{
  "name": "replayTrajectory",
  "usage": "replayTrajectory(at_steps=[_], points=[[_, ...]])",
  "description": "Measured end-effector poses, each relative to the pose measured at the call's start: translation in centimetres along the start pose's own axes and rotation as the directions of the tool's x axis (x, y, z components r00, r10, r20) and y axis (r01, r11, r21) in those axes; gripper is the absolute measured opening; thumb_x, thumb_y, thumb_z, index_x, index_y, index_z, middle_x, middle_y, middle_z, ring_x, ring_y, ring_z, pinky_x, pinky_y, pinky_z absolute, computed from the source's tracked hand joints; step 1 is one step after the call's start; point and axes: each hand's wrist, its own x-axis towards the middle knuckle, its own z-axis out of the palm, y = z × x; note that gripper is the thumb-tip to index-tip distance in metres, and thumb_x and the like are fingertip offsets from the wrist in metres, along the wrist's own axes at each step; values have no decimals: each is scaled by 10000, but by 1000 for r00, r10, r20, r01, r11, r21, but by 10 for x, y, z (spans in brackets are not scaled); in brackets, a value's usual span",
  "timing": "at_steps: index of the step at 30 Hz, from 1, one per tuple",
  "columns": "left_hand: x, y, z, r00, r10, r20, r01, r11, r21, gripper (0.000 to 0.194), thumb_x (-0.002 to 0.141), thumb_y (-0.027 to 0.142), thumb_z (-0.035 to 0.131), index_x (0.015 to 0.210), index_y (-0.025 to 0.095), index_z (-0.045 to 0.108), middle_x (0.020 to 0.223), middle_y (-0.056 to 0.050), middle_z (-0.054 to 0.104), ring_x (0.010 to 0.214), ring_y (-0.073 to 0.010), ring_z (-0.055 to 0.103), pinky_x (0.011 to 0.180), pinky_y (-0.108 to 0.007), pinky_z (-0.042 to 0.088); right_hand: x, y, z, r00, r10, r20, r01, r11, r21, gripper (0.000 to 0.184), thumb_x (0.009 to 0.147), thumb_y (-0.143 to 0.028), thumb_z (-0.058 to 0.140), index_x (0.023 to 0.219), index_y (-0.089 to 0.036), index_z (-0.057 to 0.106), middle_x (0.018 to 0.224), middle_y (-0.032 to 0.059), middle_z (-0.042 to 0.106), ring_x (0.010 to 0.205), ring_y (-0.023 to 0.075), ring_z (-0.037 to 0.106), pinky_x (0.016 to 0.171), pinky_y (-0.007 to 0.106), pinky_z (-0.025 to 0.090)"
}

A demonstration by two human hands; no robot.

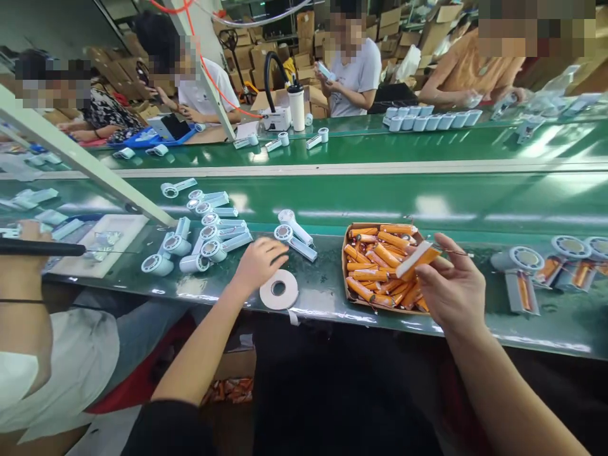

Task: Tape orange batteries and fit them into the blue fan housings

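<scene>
Orange cell point(429, 256) with white strip point(412, 261) is being pinched by right hand point(452, 286) over carton point(346, 269); left hand point(258, 263), fingers loosely parted, is hovering near pale-blue housing point(303, 249).

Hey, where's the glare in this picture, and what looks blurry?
Head view: pale glare patches on the green surface, including one just beyond the orange cells; head view: background cartons look softer; head view: pixel blocks partly cover the people opposite.

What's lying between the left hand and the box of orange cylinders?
The head view shows two pale casings between the left hand and the box, nearer the hand, with the white roll just lower in the picture.
</scene>
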Motion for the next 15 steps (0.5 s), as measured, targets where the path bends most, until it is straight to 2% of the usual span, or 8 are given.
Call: replayTrajectory(at_steps=[3,5,7,9,10,12,14,15], points=[[46,-6,7,982,143,123,-161,976,148,211,969,231,634,1090,224,806,1398,-107,694,1338,-348,540,1100,-547,485,-21,3,-14,1000,-6,-23,5,999,-47,498,636,-403,1008,1081,-349,790,892,14,849,837,308,834,610,395,720],[54,-9,8,959,207,194,-242,954,177,227,937,125,608,999,214,807,1379,-112,695,1320,-348,552,1043,-532,535,-30,-8,-34,998,-16,-67,7,992,-129,481,598,-451,1017,1024,-385,805,827,13,838,774,339,827,534,411,712],[50,-10,3,947,272,173,-300,938,172,290,904,43,578,952,223,801,1302,-103,723,1313,-329,564,1028,-503,564,-34,-26,-55,987,-16,-157,-25,966,-257,444,598,-484,1006,991,-425,808,781,19,822,754,367,818,499,431,705],[52,-8,-8,940,331,77,-340,928,155,335,894,23,565,969,249,800,1267,-80,733,1375,-319,528,1095,-513,542,-28,-42,-68,966,-34,-256,-72,917,-393,377,652,-491,974,986,-455,801,785,29,811,785,374,815,515,447,706],[61,-6,-13,938,346,23,-346,926,150,349,903,32,554,994,260,801,1281,-69,729,1424,-321,488,1141,-532,511,-19,-47,-69,957,-63,-282,-72,894,-441,342,680,-485,960,978,-460,795,801,30,808,796,366,816,530,448,707],[99,4,-15,939,340,-43,-330,932,148,361,934,70,518,1045,259,805,1346,-60,707,1510,-343,393,1196,-581,446,17,-47,-60,963,-147,-226,22,879,-477,308,688,-470,960,934,-430,778,815,27,799,774,335,815,549,441,701],[158,17,-3,948,317,9,-315,939,137,342,955,115,505,1053,229,813,1400,-66,689,1527,-371,365,1174,-586,448,71,-30,-40,971,-233,-51,193,892,-408,357,633,-432,988,881,-351,745,791,20,788,766,298,813,612,424,697],[190,24,8,951,301,72,-307,945,116,321,955,136,517,1018,222,820,1396,-66,697,1500,-368,403,1147,-554,469,101,-17,-28,976,-214,29,208,896,-392,379,634,-412,984,898,-310,732,791,25,792,789,282,811,656,418,692]])
